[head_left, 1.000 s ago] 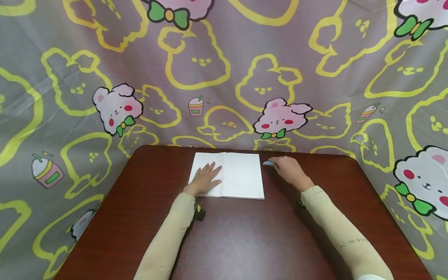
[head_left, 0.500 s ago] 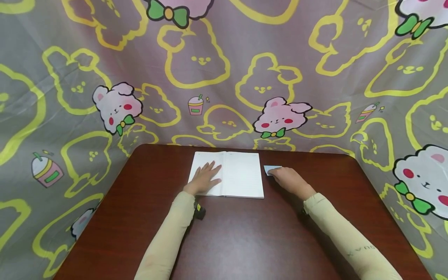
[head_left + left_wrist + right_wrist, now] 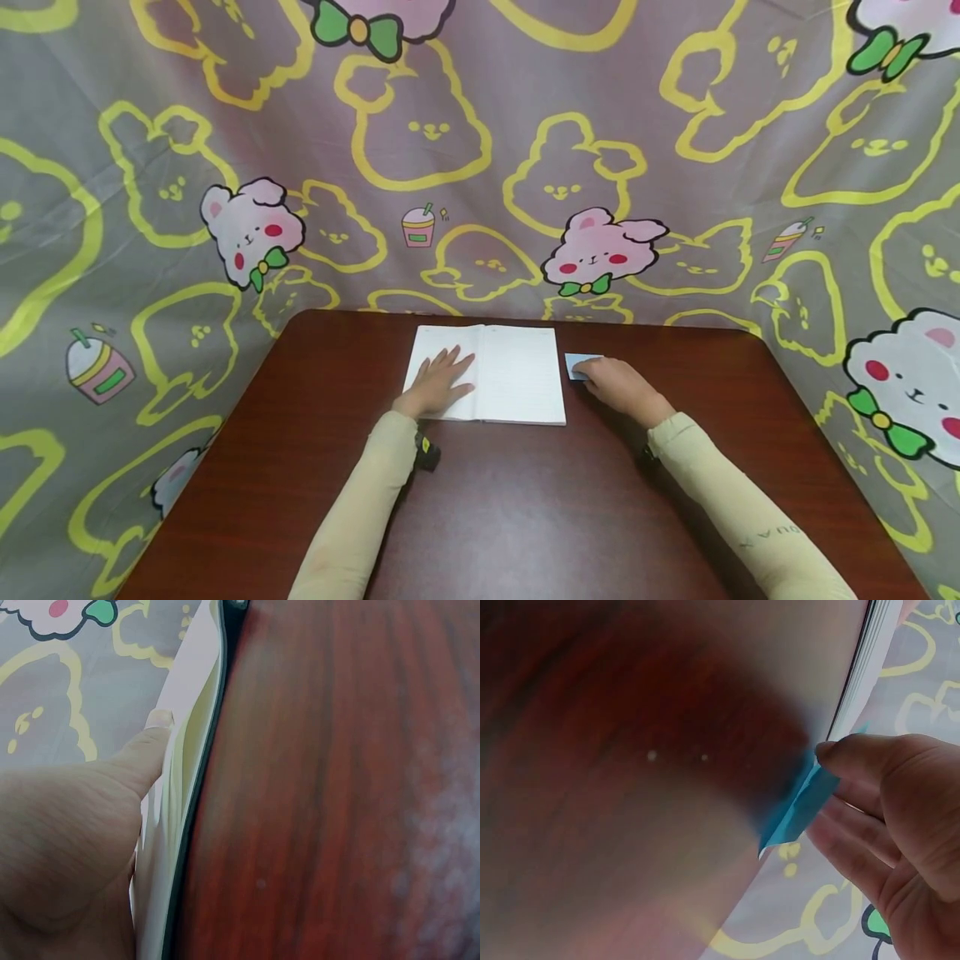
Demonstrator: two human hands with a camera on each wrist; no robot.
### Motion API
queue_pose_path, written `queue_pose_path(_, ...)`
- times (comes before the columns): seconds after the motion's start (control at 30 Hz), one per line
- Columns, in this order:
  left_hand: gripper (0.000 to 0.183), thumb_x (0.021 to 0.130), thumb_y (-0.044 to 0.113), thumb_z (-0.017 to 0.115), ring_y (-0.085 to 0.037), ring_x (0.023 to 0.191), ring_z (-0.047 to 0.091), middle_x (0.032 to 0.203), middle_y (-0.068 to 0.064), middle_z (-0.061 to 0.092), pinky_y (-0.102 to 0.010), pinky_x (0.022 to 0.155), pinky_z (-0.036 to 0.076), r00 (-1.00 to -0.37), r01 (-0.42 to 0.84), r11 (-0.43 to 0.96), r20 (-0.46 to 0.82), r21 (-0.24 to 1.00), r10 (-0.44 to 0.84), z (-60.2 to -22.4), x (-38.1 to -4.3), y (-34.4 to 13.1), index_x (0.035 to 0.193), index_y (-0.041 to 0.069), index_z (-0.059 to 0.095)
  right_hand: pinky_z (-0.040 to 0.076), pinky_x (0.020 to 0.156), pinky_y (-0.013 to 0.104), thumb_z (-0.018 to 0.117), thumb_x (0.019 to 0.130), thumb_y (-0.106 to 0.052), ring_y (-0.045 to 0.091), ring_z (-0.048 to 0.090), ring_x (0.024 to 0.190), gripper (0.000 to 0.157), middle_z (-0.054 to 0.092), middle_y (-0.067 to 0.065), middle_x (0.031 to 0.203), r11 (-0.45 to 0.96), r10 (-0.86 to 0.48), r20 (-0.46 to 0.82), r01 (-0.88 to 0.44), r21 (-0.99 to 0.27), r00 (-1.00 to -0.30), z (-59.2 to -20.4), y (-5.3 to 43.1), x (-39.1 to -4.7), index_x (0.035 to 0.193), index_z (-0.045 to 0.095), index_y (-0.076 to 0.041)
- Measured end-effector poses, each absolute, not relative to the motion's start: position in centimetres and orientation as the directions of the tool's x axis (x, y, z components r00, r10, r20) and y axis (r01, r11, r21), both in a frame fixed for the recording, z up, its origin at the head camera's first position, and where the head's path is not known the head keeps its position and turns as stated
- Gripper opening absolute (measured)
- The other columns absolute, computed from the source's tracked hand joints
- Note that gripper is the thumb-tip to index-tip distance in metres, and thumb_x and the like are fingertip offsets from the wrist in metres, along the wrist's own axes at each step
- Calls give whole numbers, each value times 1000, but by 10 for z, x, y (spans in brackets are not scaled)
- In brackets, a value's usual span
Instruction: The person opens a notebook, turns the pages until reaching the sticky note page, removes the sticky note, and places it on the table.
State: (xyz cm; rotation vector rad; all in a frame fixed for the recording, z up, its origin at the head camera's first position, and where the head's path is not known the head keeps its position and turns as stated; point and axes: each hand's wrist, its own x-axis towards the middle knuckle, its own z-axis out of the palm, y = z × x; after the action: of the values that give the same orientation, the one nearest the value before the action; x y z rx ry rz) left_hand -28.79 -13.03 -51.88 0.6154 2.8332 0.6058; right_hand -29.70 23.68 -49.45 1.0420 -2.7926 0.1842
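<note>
An open notebook (image 3: 522, 375) with white, faintly lined pages and a dark cover lies on the table. My left hand (image 3: 437, 385) rests spread on its left page; in the left wrist view the thumb (image 3: 154, 742) lies on the page near the notebook's edge. Just right of the notebook, my right hand (image 3: 626, 387) pinches a small blue sticky note (image 3: 580, 363). In the right wrist view the sticky note (image 3: 801, 802) is bent along its length, with the thumb (image 3: 855, 756) over one end and the other fingers behind it. The right hand partly hides it.
The brown wooden table (image 3: 480, 508) has a glossy patch of light at its front. A grey curtain (image 3: 480, 150) with cartoon prints encloses its back and sides. A small black device (image 3: 427, 452) sits at the left wrist.
My right hand has moved slightly toward the table's front with the sticky note, which turned from a narrow sliver to show more of its face. My left hand has stayed on the page.
</note>
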Motion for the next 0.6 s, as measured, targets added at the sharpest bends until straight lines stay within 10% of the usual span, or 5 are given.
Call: queue_pose_path(0.6,65,106,44,45,-38,157,4,171,-12,8,-61,125,-2,-900,348,813,-78,466,430,-527,-298,-138,163,19,25,56,63,34,80,83,2,13,55,68,15,69,-1,80,724,-661,221,-687,-63,-717,-492,238,-300,91,71,-8)
